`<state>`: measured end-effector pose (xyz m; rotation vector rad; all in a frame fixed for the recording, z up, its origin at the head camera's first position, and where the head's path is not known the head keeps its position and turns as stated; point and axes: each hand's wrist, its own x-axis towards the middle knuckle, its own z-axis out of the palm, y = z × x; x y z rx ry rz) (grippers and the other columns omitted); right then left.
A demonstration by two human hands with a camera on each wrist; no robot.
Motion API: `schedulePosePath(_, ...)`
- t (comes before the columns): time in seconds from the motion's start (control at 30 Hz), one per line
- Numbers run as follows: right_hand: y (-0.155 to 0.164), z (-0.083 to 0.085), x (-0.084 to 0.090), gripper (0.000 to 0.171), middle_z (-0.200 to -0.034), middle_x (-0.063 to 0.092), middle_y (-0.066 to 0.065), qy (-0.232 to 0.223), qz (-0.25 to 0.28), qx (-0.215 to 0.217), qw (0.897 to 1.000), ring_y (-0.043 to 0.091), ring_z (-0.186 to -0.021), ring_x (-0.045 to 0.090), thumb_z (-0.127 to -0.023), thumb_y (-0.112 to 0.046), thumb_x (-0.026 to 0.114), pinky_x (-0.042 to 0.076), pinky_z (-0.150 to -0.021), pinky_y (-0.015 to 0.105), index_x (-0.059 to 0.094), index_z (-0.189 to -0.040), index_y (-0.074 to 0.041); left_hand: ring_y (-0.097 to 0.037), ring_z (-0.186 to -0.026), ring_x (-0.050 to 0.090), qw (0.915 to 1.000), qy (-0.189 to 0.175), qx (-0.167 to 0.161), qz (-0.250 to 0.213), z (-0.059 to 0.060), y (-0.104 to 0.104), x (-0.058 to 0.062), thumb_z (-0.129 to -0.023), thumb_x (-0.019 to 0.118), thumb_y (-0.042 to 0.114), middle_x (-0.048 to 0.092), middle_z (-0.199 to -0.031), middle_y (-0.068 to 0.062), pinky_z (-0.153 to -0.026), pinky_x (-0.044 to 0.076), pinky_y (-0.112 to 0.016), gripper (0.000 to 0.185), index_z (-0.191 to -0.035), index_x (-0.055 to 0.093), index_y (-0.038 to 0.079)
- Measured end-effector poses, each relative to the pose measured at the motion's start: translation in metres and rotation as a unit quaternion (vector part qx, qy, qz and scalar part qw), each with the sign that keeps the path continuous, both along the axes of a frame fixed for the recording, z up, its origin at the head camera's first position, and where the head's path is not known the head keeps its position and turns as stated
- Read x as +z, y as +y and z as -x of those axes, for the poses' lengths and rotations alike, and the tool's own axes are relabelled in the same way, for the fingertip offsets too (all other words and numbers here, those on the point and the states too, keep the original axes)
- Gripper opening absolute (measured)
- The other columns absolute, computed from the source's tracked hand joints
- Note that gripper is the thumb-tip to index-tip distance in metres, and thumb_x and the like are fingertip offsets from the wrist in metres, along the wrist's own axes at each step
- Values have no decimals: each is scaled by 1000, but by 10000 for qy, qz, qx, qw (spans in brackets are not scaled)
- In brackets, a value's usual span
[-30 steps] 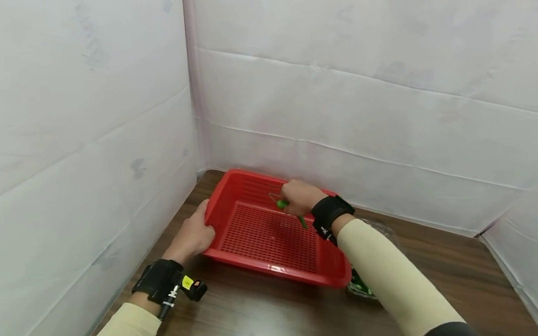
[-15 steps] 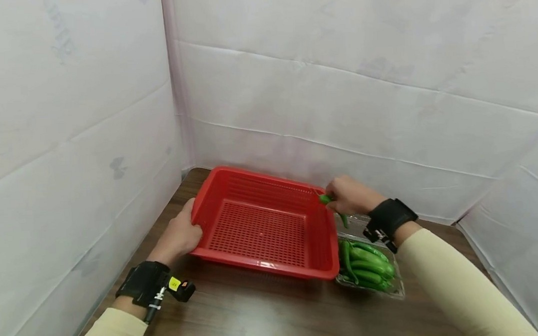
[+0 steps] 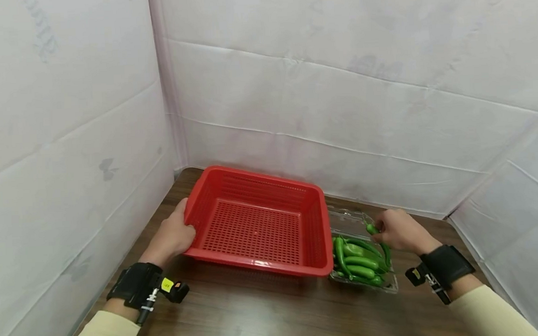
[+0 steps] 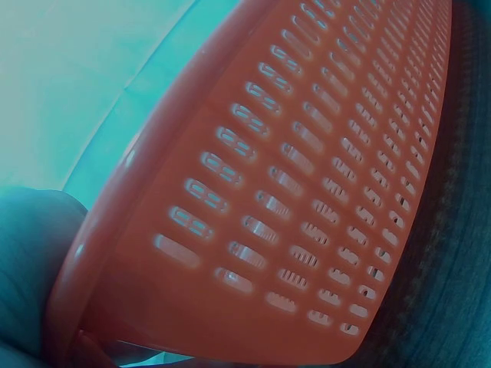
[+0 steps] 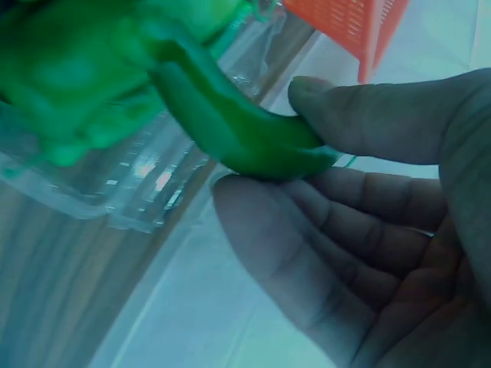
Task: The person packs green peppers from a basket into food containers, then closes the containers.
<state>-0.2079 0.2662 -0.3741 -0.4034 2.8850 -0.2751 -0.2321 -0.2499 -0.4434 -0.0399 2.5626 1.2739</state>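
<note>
My left hand (image 3: 170,237) grips the left rim of a red plastic basket (image 3: 255,266) with slotted walls and a perforated floor. The left wrist view shows the basket's side wall (image 4: 307,199) up close. To the right, my right hand (image 3: 400,230) pinches a long green chili pepper (image 5: 238,142) between thumb and fingers. This pepper hangs at the right side of a clear plastic box (image 3: 389,285) that holds several more green peppers (image 3: 361,261). Whether the held pepper touches the others cannot be made out.
The clear box's raised lid (image 3: 345,220) stands open at the back. A brown wooden table (image 3: 257,319) carries basket and box, which sit side by side. White sheeting (image 3: 293,102) walls in the table at the left, back and right.
My right hand has moved right with the pepper, from above the basket to the plastic box, uncovering the other peppers. My left hand has stayed on the basket rim while the head view shifted.
</note>
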Motion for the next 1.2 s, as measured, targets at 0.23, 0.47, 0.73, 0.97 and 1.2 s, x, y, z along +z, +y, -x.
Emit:
schedulePosePath(0.23,14,-18,-14,21,-81,71,-2,-97,195,124,9997,7,-70,62,-85,-14,82,52,-63,31,78,-104,-6,-30,-92,71,10000,34,-28,42,0,-1,0,-97,45,2,63,-127,-29,-68,54,-34,73,-164,15,10)
schedulePosePath(0.47,12,-10,-26,18,-68,53,-9,53,240,890,9957,0,-60,42,-88,-5,77,37,-61,25,76,-105,-12,-30,-92,71,9999,53,-30,109,-1,-3,0,-96,44,1,62,-128,-31,-68,54,-35,74,-164,15,8)
schedulePosePath(0.73,10,-6,-35,21,-93,73,2,351,359,1169,9919,15,-80,66,-89,0,72,54,-69,31,77,-108,-9,-31,-92,71,9999,101,-25,85,-1,1,-1,-96,44,1,61,-128,-31,-68,55,-35,75,-165,13,8)
schedulePosePath(0.97,12,-6,-42,24,-105,77,9,446,429,1031,9927,21,-87,70,-92,1,68,57,-74,33,77,-113,-7,-31,-91,71,9999,92,-37,59,0,0,0,-96,44,1,61,-128,-31,-67,56,-35,75,-164,13,8)
schedulePosePath(1.2,6,-2,-48,28,-114,75,15,557,464,820,9940,31,-101,72,-94,-2,69,60,-83,45,74,-121,-3,-30,-91,71,9999,102,-60,63,0,1,0,-97,43,1,60,-130,-32,-68,55,-34,76,-165,11,7)
